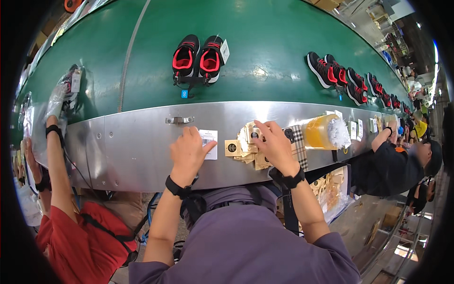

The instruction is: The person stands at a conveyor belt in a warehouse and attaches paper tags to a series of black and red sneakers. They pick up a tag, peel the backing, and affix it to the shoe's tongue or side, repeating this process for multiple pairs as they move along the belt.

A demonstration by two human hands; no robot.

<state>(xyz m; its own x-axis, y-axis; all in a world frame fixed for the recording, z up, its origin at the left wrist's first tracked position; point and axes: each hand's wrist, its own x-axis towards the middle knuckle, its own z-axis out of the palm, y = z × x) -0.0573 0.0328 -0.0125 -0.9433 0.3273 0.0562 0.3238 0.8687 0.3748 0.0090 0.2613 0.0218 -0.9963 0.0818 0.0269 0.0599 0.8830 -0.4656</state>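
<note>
My left hand (pixel 187 154) is over the metal ledge, thumb spread from the fingers, its tip on the edge of a white barcode tag (pixel 207 139). The tag appears to lie flat on the metal. To the right, my right hand (pixel 276 147) reaches over a loose pile of tan cardboard tags (pixel 247 155) with dark round prints. Its thumb and index finger are apart, on either side of one tag's dark circle; the other fingers are partly hidden. On the green belt ahead stands a pair of black and red sneakers (pixel 209 60) with a white hang tag.
Right of the pile lie a phone in a checked case (pixel 297 147) and a yellow roll-shaped object (pixel 318 133). More sneakers (pixel 323 70) stand along the green belt (pixel 265 42). At left, a co-worker's hand (pixel 57 102) touches a bagged item (pixel 72 90). A metal bracket (pixel 179 120) sits on the ledge.
</note>
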